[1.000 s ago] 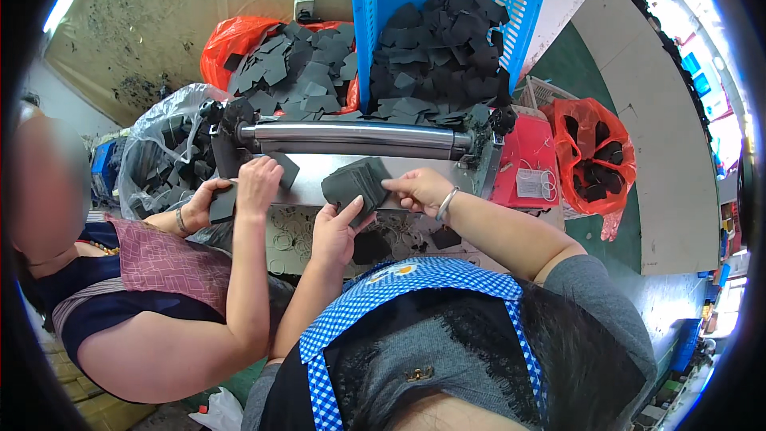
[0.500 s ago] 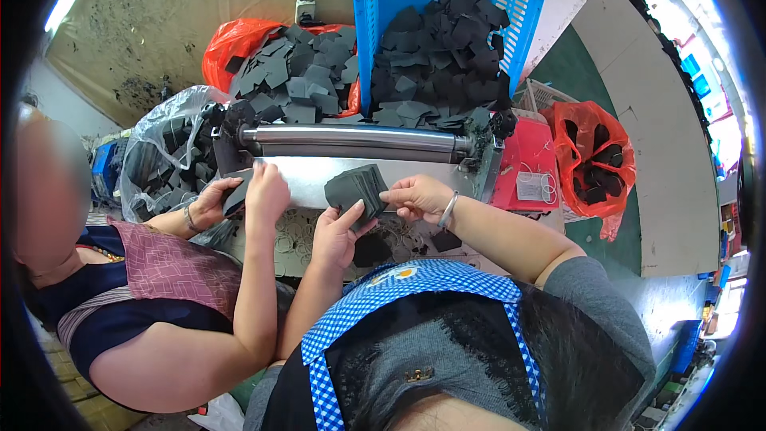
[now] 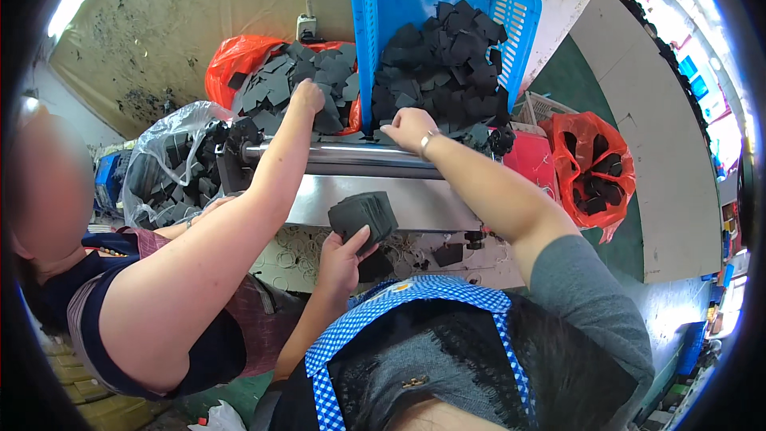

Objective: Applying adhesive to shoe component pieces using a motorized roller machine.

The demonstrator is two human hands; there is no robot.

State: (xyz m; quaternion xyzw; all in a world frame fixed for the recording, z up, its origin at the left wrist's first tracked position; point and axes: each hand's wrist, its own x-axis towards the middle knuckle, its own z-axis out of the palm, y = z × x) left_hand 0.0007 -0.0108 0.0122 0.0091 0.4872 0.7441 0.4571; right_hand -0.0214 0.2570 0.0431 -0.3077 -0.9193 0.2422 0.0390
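Stack of thin, dark grey flat pieces (image 3: pixel 363 214), squarish with angled corners, edges slightly fanned; located in the left hand (image 3: pixel 341 262), above the near edge of a smooth metal plate (image 3: pixel 451 206). Left hand: thumb laid over the near edge of the stack, fingers beneath, grip closed on it. Right hand (image 3: pixel 413 129): extended over the roller to the near end of the basket, thumb and forefinger drawn close together; whether a piece lies between them cannot be told. Silver-coloured bangle (image 3: pixel 429 144) on the right wrist. Polished metal roller (image 3: pixel 359 155), one, mounted crosswise behind the plate. Blue plastic basket (image 3: pixel 366 48), slotted sides, tilted toward the roller, bearing a heap of black pieces (image 3: pixel 443 56). Red plastic bag (image 3: pixel 227 57), left of the basket, with a heap of dark grey pieces (image 3: pixel 267 84); a co-worker's hand (image 3: pixel 309 98) is on this heap, finger state unclear. Clear plastic bag (image 3: pixel 148 144), farther left, similar contents. Second red plastic bag (image 3: pixel 560 156), far right, holding black pieces (image 3: pixel 594 185). Blue-and-white checked apron (image 3: pixel 447 289), worn by the person.
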